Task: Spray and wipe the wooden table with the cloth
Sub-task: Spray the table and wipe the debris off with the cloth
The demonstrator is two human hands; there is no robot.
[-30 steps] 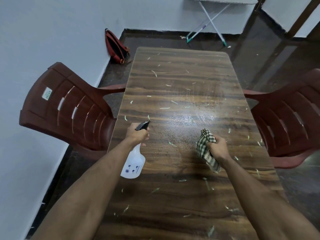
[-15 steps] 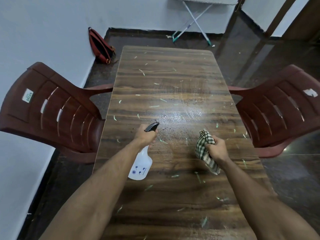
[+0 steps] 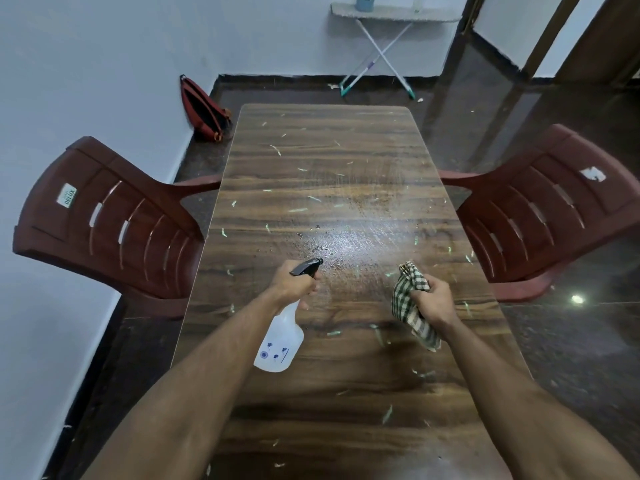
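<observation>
A long wooden table stretches away from me, strewn with several small pale scraps. A wet, shiny patch with droplets lies at its middle. My left hand grips the neck of a white spray bottle with a black nozzle that points at the wet patch. My right hand holds a bunched green-and-white checked cloth just above the table, to the right of the bottle.
A dark red plastic chair stands at the table's left side and another at its right. A red bag leans on the left wall. A folding stand sits beyond the far end.
The view has swung toward the right and tilted up a little. The bottle has moved slightly rightward over the table, and the wet patch looks wider. The cloth hand has stayed put.
</observation>
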